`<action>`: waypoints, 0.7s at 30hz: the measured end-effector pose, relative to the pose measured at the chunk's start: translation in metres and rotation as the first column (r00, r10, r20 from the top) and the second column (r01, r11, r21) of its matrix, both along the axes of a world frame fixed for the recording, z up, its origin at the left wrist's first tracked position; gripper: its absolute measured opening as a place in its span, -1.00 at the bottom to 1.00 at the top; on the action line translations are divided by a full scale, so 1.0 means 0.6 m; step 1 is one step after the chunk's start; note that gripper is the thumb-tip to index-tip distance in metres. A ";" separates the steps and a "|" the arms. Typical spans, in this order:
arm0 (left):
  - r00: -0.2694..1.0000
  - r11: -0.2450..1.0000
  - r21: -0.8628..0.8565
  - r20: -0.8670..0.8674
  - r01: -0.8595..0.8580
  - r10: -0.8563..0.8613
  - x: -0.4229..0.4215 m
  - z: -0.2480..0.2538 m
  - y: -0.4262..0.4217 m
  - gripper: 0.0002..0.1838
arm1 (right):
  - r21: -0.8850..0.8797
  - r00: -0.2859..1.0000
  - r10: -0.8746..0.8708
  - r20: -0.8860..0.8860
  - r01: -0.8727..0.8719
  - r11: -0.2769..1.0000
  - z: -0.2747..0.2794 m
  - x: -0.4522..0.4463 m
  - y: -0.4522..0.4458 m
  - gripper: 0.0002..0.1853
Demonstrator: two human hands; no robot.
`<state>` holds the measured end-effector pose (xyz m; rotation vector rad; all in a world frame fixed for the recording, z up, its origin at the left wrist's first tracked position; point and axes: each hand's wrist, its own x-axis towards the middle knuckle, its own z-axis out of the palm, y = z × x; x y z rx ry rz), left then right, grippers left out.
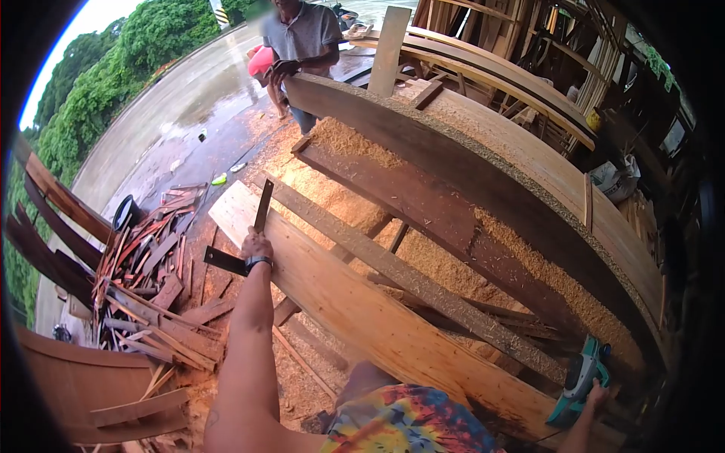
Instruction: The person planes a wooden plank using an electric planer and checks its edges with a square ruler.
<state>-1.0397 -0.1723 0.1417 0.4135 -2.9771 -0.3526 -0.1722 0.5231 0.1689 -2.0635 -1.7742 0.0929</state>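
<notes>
Dark L-shaped square [264, 205] sits in the left hand [257, 248], at the left long edge of a pale plank [355, 309], toward the plank's far end. Left fingers are curled closed around the square; one leg points up over the plank, the other out past the left edge. Right hand [598, 394] is at the near right end of the plank, its fingers wrapped around a teal and grey power planer [580, 383]. Contact between planer sole and wood: cannot tell.

Plank lies diagonally, far end at left, and shows a darkened patch along its near part. Narrow batten [408, 273], dusted with shavings, runs beside its right long edge, the near end close to the planer. Beyond it lies a reddish-brown board [445, 215] with shavings [359, 143] piled along it, then a dark curved board [453, 155].

Another person [302, 38] stands at the far left end of the curved board, hands near that end. Reddish scrap wood [162, 257] is heaped on the ground, left of the plank and apart from it.
</notes>
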 end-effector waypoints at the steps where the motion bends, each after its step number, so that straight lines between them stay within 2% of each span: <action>1: 1.000 1.000 -0.002 0.009 -0.008 0.008 0.002 0.002 0.001 -0.71 | -0.010 1.000 0.004 0.007 -0.004 1.000 0.006 -0.003 -0.004 -0.42; 6: 1.000 1.000 0.019 0.006 0.013 -0.014 0.001 0.004 -0.001 -0.71 | -0.063 0.999 0.031 0.006 -0.031 0.998 0.008 0.001 0.002 -0.40; 9: 1.000 1.000 0.003 0.015 0.028 -0.028 -0.001 0.002 -0.005 -0.72 | -0.028 0.994 0.019 0.112 -0.016 0.999 -0.008 0.022 0.023 -0.41; 12: 0.998 0.998 -0.012 -0.006 0.063 -0.063 -0.002 -0.007 -0.010 -0.73 | -0.091 0.999 -0.008 0.036 0.012 0.996 -0.038 0.066 0.068 -0.44; 15: 0.997 0.996 -0.029 0.004 0.082 -0.081 0.000 -0.013 -0.012 -0.73 | -0.077 1.000 -0.028 -0.010 0.027 0.997 -0.034 0.057 0.063 -0.43; 18: 0.988 0.990 -0.022 -0.062 0.138 -0.139 0.012 -0.020 -0.015 -0.73 | -0.051 0.995 -0.057 0.079 0.061 0.997 -0.028 0.048 0.061 -0.41; 21: 0.980 0.983 -0.055 -0.093 0.174 -0.178 0.035 -0.028 -0.016 -0.75 | -0.079 0.999 -0.023 0.035 0.025 0.997 -0.014 0.044 0.050 -0.38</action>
